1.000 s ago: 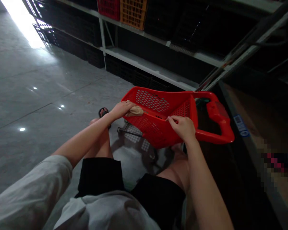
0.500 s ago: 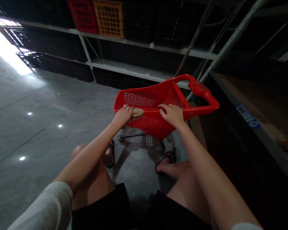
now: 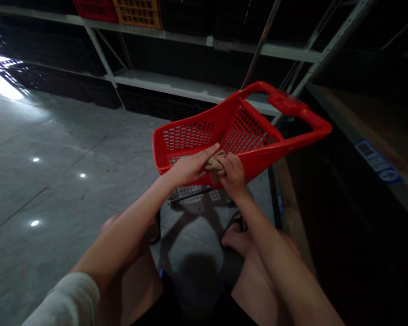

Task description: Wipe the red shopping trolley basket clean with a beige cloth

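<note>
A red plastic shopping cart [image 3: 258, 156] with perforated sides stands right in front of me, its handle pointing to the right. At the near rim of its basket, my two hands meet around a crumpled beige cloth [image 3: 215, 165]. My left hand [image 3: 190, 167] has its fingers stretched along the far side of the cloth, with the thumb on the near side. From the right, my right hand [image 3: 234, 175] presses curled fingers onto the same cloth. Part of the cloth is hidden by the fingers.
Behind the cart runs a metal rack [image 3: 170, 86] with dark crates, a red crate [image 3: 97, 9] and a yellow crate [image 3: 139, 12]. A dark shelf edge with a blue-and-white label [image 3: 377, 160] lies to the right. Grey concrete floor [image 3: 68, 217] extends left.
My left hand has slid right along the rim with the cloth. My right hand has moved in and taken hold of the cloth too. The view has shifted, and the cart appears larger.
</note>
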The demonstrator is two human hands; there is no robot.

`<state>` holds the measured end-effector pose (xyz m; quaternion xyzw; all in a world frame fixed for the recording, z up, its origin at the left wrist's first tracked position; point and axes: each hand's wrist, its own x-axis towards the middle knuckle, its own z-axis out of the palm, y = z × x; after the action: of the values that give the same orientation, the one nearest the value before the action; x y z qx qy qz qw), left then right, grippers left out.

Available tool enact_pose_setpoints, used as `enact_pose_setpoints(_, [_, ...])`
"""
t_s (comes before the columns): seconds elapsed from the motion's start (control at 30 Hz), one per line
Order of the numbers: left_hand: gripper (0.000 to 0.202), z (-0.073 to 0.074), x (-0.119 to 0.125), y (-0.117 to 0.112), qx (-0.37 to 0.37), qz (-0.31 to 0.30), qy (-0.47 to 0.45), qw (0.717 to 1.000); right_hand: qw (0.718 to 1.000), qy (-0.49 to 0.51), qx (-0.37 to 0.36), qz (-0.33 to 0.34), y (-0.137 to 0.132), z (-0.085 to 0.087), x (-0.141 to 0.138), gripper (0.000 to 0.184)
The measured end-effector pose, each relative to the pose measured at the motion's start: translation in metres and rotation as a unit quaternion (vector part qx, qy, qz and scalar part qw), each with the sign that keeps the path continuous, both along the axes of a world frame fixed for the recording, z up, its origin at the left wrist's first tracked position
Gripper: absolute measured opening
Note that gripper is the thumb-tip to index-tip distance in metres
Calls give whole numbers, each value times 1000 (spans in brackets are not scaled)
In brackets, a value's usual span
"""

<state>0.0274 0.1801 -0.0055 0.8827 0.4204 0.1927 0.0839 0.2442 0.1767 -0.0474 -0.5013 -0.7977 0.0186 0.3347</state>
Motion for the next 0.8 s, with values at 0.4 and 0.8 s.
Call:
enact_pose_setpoints(0.4, [71,-10,-30,0,-106,228,129,959,942,286,25,-173,-7,-56,-55,43])
enact_pose_setpoints(0.8, [67,-7,-9,1,-143,193,94,966,928,349,68,-108,-23,-41,-59,23])
